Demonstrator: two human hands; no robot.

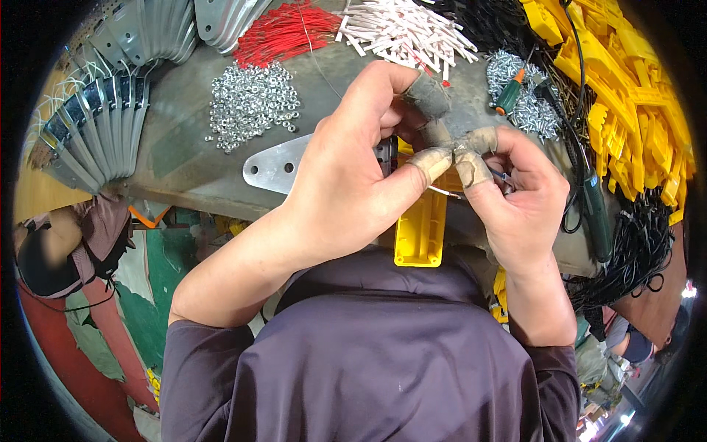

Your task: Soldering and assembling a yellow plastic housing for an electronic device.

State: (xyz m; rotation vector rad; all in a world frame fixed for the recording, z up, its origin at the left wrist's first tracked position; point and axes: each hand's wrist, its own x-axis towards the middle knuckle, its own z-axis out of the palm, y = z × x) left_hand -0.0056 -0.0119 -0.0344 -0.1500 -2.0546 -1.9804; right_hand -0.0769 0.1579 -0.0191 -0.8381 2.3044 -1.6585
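Observation:
Both my hands meet above the front of the table, fingertips wrapped in worn tape. My left hand [353,155] is closed, thumb and forefinger pinching thin wire. Opposite it, my right hand [515,184] is closed in a pinch on wire too, its fingertips touching the left ones. A short white wire [446,193] sticks out below the thumbs; a bit of blue wire [501,175] shows by the right fingers. The exact pinch point is hidden. Beneath the hands lies a long yellow plastic housing [420,243], beside a tapered metal plate [269,166] with holes, partly covered by my left hand.
Nuts [254,103], red wires [283,33], white sleeves [405,33] and screws [523,110] lie in heaps. An orange-green screwdriver [510,92] rests on the screws. A dark green corded tool [595,214], yellow housings [626,88] and black cords [626,258] are right; metal plates [103,132] left.

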